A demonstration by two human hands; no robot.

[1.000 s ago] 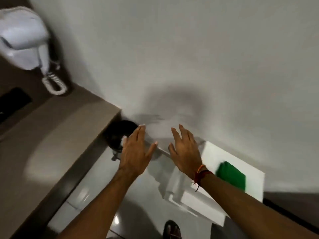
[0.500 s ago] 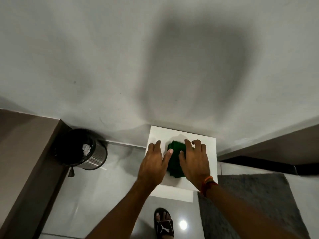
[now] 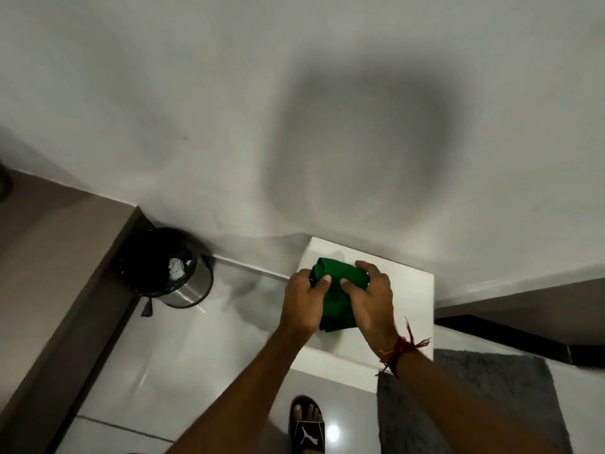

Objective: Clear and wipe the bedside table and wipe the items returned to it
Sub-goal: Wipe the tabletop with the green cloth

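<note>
Glossy floor tiles underfoot, one sandalled foot nearest. Beyond it, white bedside table against the wall, bare but for the green cloth. Half a second ago merely touched; now gathered up, left hand and right hand both pinching it. Probably readying to wipe. Farther left, lined bin.

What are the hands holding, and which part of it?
Both the left hand and right hand grip the bunched green cloth around its middle, over the white table.
</note>
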